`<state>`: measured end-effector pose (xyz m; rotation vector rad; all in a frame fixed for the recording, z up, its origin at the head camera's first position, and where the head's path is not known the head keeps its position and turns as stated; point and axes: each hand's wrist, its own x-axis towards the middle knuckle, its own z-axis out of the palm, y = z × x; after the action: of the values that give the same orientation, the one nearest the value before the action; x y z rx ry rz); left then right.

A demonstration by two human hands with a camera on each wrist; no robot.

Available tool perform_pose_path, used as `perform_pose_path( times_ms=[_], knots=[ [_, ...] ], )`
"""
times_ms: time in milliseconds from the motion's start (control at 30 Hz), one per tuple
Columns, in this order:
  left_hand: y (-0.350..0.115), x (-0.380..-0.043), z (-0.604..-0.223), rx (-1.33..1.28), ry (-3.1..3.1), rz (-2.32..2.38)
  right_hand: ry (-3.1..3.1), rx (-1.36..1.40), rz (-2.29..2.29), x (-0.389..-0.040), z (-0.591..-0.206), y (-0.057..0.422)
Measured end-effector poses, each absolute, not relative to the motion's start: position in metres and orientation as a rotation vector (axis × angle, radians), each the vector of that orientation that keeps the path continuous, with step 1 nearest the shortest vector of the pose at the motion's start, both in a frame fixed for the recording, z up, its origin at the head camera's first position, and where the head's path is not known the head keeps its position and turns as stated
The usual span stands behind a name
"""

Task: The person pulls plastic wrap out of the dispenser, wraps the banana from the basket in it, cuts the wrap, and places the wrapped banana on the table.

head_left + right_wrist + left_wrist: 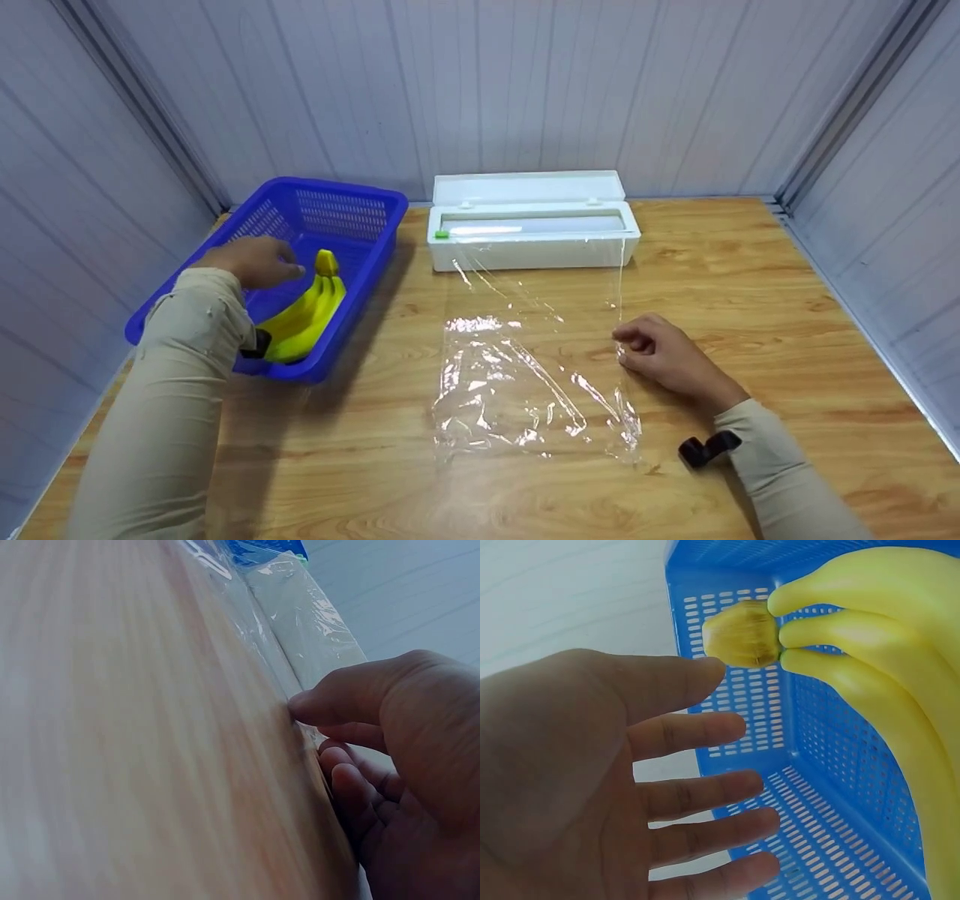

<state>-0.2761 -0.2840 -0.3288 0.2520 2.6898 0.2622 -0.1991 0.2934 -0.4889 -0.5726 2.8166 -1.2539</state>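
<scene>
My left hand point(251, 262) hangs over a blue plastic basket point(366, 281), near yellow curved bananas point(309, 315); my right hand point(671, 356) is at clear plastic film's point(510, 375) edge.

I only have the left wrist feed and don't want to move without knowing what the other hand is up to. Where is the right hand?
Observer: The right hand is at the right edge of a sheet of clear film.

Operator: Where does that film lead at its far end?

Observer: To a white box near the back of the table.

Operator: Is that box open or closed?

Observer: Open; its lid is tipped up along the back.
</scene>
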Motion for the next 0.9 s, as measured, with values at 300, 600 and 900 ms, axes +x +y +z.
perform_pose_path(
  times_ms=[300,600,900],
  knots=[
    [-0.275,-0.284,-0.33,0.227,2.667,0.272,2.826,-0.563,-1.256,-0.2,-0.489,0.294],
    [-0.259,-0.287,-0.333,0.262,2.623,0.244,2.818,-0.549,-1.259,-0.198,-0.492,0.293],
    [-0.26,-0.287,-0.35,0.128,2.478,0.394,2.802,-0.541,-1.259,-0.199,-0.494,0.292]
  ],
)
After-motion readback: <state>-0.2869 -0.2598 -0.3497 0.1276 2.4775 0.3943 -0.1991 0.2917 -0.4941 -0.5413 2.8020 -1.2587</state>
